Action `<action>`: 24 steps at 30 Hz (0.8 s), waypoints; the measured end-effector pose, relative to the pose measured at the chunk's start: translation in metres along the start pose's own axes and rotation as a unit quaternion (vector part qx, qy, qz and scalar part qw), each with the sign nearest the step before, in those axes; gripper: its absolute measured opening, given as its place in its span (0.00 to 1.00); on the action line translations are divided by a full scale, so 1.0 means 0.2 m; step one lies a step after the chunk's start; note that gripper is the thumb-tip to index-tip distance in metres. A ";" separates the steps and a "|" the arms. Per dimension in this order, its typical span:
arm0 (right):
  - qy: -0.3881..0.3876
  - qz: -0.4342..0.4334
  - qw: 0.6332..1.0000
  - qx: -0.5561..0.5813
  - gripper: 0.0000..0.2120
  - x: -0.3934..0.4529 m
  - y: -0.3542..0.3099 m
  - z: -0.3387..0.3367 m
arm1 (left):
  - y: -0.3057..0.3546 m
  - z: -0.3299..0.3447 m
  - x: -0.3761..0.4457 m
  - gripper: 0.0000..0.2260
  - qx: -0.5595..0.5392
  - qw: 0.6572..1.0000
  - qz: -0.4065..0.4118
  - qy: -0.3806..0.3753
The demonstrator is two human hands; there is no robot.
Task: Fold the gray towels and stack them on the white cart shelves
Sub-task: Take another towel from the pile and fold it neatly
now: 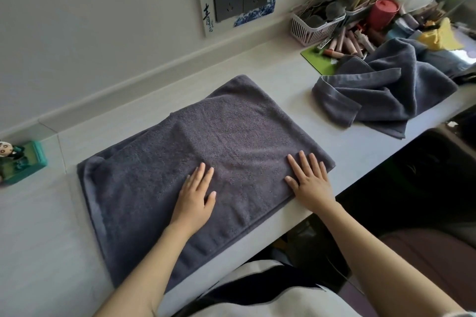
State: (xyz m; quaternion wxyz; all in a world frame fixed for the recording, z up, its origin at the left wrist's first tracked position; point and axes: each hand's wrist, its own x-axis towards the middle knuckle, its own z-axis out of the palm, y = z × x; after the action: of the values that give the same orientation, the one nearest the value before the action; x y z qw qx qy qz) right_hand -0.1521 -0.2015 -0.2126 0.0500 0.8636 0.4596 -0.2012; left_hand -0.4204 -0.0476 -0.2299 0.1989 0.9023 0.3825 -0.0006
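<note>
Gray towel [206,162] lies spread on the white counter [38,252], centre of frame, apparently doubled over once (a hem band shows along its lower-left edge). Its near long edge runs level with the counter's front lip at lower centre.

Left hand [195,198] rests flat on the towel at centre, fingers straight and close together, nothing gripped. Right hand [309,180] lies flat just right of it, fingers spread, near the towel's right-hand corner; also holding nothing. Both look to be smoothing or pinning the cloth.

Handling, as a judgement: terry cloth, soft, limp, light, not slippery on this surface. It will sag and drag if lifted by one point, so take it at two corners of a short edge, pinched between thumb and fingers, and carry that edge across.

Crumpled towel [383,95], upper right, waits unfolded, well apart from the flat one.

Room: open counter to the left and behind the towel up to the wall. Figurine [18,159] at far left edge and pink basket [311,28] with clutter at upper right bound the space. The cart is not in view.
</note>
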 end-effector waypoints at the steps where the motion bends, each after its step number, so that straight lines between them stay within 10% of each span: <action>1: 0.011 0.013 1.000 -0.014 0.28 0.02 -0.01 -0.02 | -0.02 -0.01 0.00 0.33 0.000 1.000 -0.021 0.017; 6: 0.093 -0.050 0.994 0.004 0.23 -0.04 -0.27 -0.06 | -0.15 -0.08 -0.05 0.36 0.041 0.991 -0.126 0.009; 14: -0.024 -0.203 0.976 -0.080 0.40 -0.03 -0.46 0.03 | -0.22 -0.15 -0.10 0.30 0.103 0.969 -0.224 -0.026; 19: 0.004 -0.136 0.976 -0.169 0.29 0.22 -0.46 -0.17 | -0.03 -0.18 -0.12 0.30 0.098 0.956 -0.271 -0.060; 24: 0.024 -0.169 0.981 -0.096 0.27 0.14 -0.63 -0.20 | 0.05 -0.20 -0.14 0.23 -0.139 0.970 -0.197 -0.043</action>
State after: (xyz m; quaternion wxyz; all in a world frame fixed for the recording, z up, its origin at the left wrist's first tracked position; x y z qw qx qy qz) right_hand -0.2296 -0.0969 -0.1746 0.0868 0.7694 0.6169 -0.1411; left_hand -0.4398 -0.0578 -0.1848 0.3343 0.7717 0.5405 -0.0254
